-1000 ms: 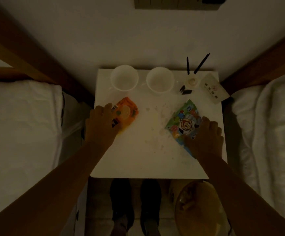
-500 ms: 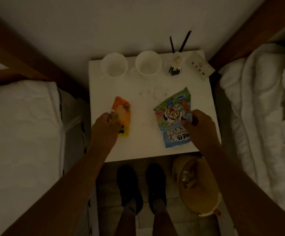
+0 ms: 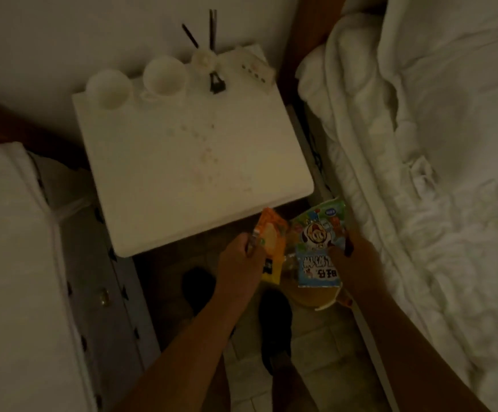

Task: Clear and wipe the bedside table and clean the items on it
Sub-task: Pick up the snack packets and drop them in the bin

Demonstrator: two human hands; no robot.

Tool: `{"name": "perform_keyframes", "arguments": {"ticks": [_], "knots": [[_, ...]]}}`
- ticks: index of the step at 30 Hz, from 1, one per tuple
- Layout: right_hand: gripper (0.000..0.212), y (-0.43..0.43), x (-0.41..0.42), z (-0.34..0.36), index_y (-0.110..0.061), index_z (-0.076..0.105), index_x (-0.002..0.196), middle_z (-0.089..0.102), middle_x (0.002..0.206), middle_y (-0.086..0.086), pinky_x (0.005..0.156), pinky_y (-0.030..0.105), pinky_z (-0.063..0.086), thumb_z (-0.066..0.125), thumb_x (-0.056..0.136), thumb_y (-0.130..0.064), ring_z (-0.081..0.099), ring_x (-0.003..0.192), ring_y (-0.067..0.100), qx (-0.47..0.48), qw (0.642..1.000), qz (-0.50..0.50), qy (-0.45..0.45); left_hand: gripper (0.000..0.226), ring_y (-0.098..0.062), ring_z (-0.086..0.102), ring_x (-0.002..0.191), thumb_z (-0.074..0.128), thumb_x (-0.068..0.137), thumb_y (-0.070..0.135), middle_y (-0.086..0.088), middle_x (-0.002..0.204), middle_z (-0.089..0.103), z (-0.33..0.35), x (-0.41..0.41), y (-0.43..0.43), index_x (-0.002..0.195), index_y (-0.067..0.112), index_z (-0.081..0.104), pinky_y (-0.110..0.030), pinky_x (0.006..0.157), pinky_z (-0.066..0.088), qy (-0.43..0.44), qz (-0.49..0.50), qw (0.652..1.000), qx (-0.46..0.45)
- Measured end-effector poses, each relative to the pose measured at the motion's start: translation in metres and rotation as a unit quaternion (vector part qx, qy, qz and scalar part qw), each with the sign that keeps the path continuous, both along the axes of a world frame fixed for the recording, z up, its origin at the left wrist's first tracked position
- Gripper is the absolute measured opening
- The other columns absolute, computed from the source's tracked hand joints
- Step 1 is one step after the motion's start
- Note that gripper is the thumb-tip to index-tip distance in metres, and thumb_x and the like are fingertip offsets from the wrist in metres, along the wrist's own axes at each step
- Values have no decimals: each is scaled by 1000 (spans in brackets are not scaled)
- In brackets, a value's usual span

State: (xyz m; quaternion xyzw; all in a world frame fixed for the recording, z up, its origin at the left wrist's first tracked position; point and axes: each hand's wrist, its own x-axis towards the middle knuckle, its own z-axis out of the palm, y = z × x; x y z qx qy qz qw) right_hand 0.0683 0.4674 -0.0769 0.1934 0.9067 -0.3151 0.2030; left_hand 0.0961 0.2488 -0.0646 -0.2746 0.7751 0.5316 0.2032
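The bedside table (image 3: 164, 173) is white and sits against the wall between 2 beds. Its middle and front are bare of objects, but a trail of crumbs and pale stains (image 3: 204, 150) runs across the top, so by my reading no wiping has been done.

Off the table's front right corner, the left hand (image 3: 239, 263) is closed around an orange snack packet (image 3: 271, 245), pinched near its upper edge. Just beside it, the right hand (image 3: 353, 258) is clamped on a green and blue snack packet (image 3: 319, 242) with a cartoon face. The 2 packets nearly touch. Both hang in the air over a tan bin (image 3: 310, 298) standing on the floor below that corner; only part of its rim shows beneath the packets.

Along the table's back edge stand 2 white cups (image 3: 108, 87) (image 3: 164, 77), side by side. To their right is a small white holder with 2 dark sticks (image 3: 203, 59), a small dark object lying in front of it, and a white power strip (image 3: 253, 68) at the back right corner.

Judged from this, clearing is partly done: the 2 wrappers are off the table and look ready for the bin. Left to do: move and clean the cups, holder and strip, then wipe the top.
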Motion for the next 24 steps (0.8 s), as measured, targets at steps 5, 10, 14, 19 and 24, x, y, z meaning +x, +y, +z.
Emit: {"name": "perform_keyframes", "arguments": {"ticks": [5, 10, 14, 19, 24], "knots": [[12, 46, 32, -47, -6, 57, 95, 60, 81, 7, 59, 32, 48, 60, 88, -15, 52, 68, 17, 50, 998, 17, -40, 20, -13, 52, 58, 56, 93, 23, -2, 70, 54, -53, 23, 55, 76, 14, 52, -18, 45, 40, -65, 2, 998, -13], [10, 71, 44, -98, -18, 56, 94, 55, 79, -3, 45, 21, 29, 59, 85, -22, 47, 63, 9, 101, 992, 55, -56, 9, -11, 62, 72, 58, 94, 24, -2, 84, 65, -115, 36, 93, 88, 18, 61, -22, 57, 48, -124, 14, 992, 15], [17, 81, 49, -134, -16, 58, 105, 60, 89, 3, 50, 20, 33, 57, 88, -17, 53, 66, 14, 82, 993, 54, -68, 12, -4, 60, 67, 59, 94, 28, 7, 77, 62, -153, 35, 109, 82, 29, 59, -20, 54, 46, -135, 4, 991, 2], [18, 81, 50, -170, 0, 57, 103, 52, 85, 8, 66, 25, 35, 55, 88, -9, 53, 79, 22, 52, 994, 44, -88, 21, -9, 62, 63, 56, 93, 41, 4, 72, 64, -182, 26, 124, 84, 24, 64, -21, 49, 42, -140, -5, 990, -1], [7, 76, 50, -169, -14, 56, 92, 62, 91, 5, 59, 25, 39, 55, 91, -21, 62, 83, 25, 48, 995, 31, -79, 18, -13, 65, 73, 63, 89, 26, 4, 79, 66, -186, 23, 127, 72, 31, 59, -27, 62, 52, -159, 4, 986, 41]]}}
